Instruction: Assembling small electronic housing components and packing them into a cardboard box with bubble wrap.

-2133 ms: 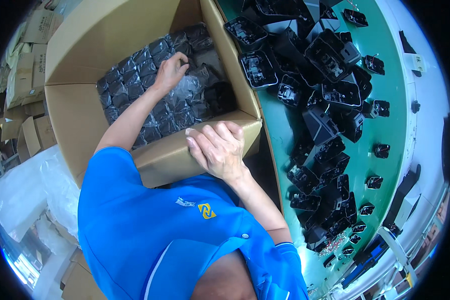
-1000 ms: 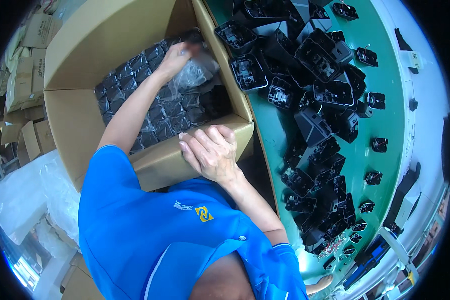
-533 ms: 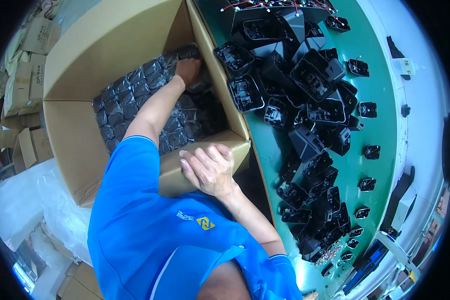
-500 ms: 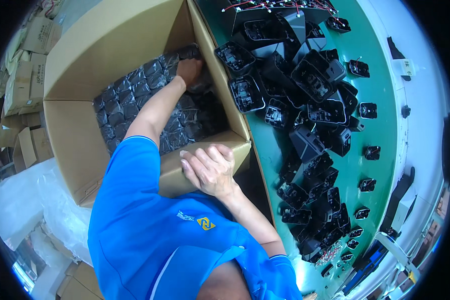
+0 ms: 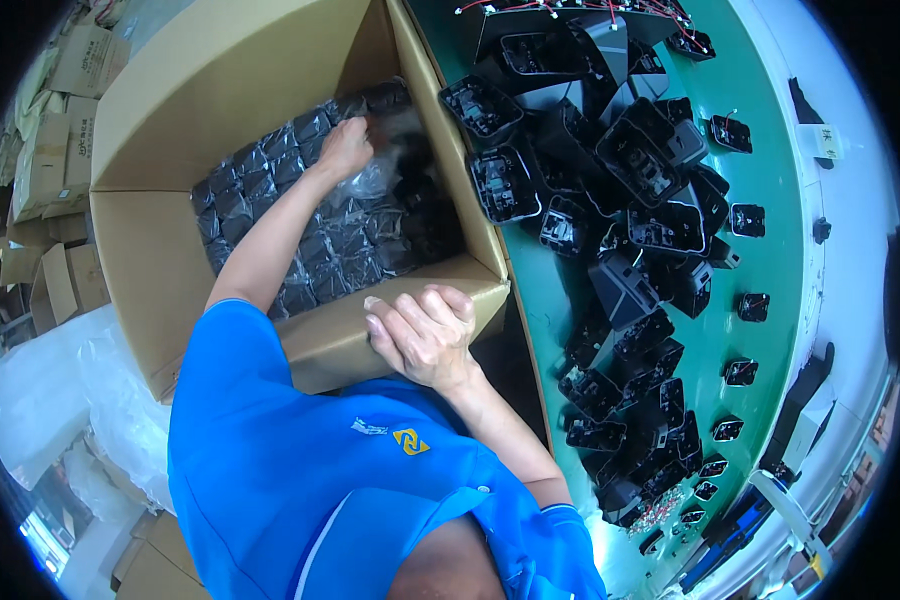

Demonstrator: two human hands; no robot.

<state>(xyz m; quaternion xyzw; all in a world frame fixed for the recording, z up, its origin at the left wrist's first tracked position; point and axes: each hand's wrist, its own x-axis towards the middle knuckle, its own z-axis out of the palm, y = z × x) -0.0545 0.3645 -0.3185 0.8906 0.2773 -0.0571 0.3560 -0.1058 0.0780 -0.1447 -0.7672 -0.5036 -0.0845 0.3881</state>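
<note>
A big open cardboard box holds rows of black parts sealed in clear plastic bags. My left hand reaches deep into the box near its far right corner and is closed on a crumpled clear bag with a dark part in it. On the box's near flap lies my right hand, its fingers curled over the cardboard edge. My blue shirt fills the lower part of the view.
To the right of the box, a green worktable carries a heap of black plastic housings and a row of small black parts. Stacked cardboard boxes and white plastic sheeting lie at the left.
My left hand has shifted a little leftward inside the box, still gripping the clear bag. My right hand stays on the near flap. The view has tilted slightly.
</note>
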